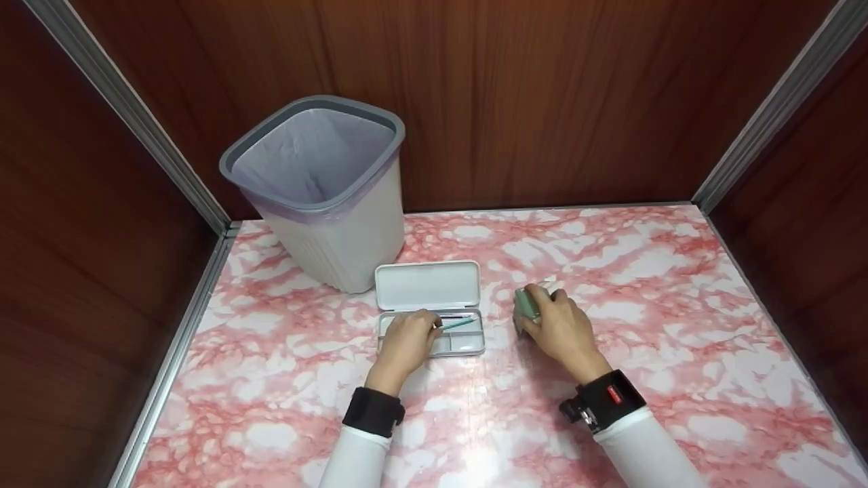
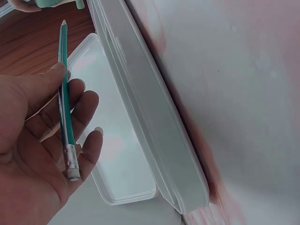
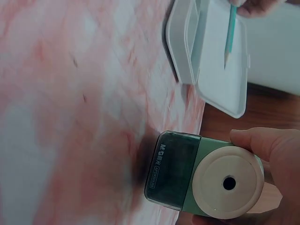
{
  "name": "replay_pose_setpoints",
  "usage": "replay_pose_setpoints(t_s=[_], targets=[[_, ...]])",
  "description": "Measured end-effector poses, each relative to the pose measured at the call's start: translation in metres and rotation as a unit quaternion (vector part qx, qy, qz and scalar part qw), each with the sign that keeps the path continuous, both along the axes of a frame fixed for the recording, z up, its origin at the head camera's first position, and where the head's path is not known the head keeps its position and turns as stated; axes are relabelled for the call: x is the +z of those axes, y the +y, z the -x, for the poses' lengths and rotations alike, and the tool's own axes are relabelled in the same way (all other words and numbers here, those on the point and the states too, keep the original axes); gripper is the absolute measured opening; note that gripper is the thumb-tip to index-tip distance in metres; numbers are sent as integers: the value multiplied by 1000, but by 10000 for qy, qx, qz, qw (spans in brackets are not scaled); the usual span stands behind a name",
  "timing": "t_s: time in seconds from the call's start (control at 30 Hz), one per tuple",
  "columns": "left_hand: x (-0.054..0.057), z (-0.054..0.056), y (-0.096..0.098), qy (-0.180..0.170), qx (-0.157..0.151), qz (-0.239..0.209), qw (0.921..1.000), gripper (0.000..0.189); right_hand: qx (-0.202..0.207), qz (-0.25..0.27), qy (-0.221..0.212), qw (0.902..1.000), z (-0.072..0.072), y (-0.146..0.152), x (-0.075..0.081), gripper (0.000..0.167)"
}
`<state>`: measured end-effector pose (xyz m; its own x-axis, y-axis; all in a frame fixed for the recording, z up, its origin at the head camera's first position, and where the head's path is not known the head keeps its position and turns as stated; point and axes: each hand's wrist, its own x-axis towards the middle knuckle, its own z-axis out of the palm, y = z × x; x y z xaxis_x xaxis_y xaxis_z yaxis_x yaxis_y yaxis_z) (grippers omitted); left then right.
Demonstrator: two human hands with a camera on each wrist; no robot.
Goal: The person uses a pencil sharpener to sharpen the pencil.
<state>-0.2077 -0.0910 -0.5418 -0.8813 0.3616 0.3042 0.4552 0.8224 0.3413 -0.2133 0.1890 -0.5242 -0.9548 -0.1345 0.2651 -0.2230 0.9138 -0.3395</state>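
Note:
Between thumb and fingers, my left hand (image 1: 408,337) pinches a teal pencil (image 2: 67,101) with a sharpened tip and a metal-banded eraser end. The pencil is over the open white pencil case (image 1: 468,344), whose lid (image 1: 427,285) is folded back. To the right of the case, my right hand (image 1: 561,329) grips a green pencil sharpener (image 3: 202,152) from above. It has a dark see-through shavings box and a round beige face with a hole. In the right wrist view that hole faces the camera. The sharpener's far side is hidden by my hand.
A tall white waste bin (image 1: 339,251) with a grey rim and a bag liner stands behind the case at the left. Wood-look panels (image 1: 542,102) close off the back and sides. Red-and-white marbled table surface (image 1: 644,271) spreads around the hands.

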Motion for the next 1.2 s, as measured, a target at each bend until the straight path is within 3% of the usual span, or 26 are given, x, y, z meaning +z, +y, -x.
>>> replay_pose_setpoints(t_s=[0.27, 0.6, 0.77, 0.97, 1.2], targets=[[-4, -5, 2, 121, -130, 93, 9998, 8, 88, 22, -20, 10000, -4, -4, -7, 65], [-4, -7, 4, 49, -170, 104, 9998, 8, 444, 294, -434, 9976, -13, 3, -1, 93], [-5, -7, 7, 75, -217, 183, 9996, 9, 483, 146, -700, 9963, -16, 8, 3, 92], [-4, -8, 7, -71, -230, 203, 9995, 9, 805, -15, -453, 9957, -14, 18, 5, 78], [-4, -8, 8, -48, -277, 201, 9994, 8, 1007, 355, -530, 9929, -8, 27, 10, 63]])
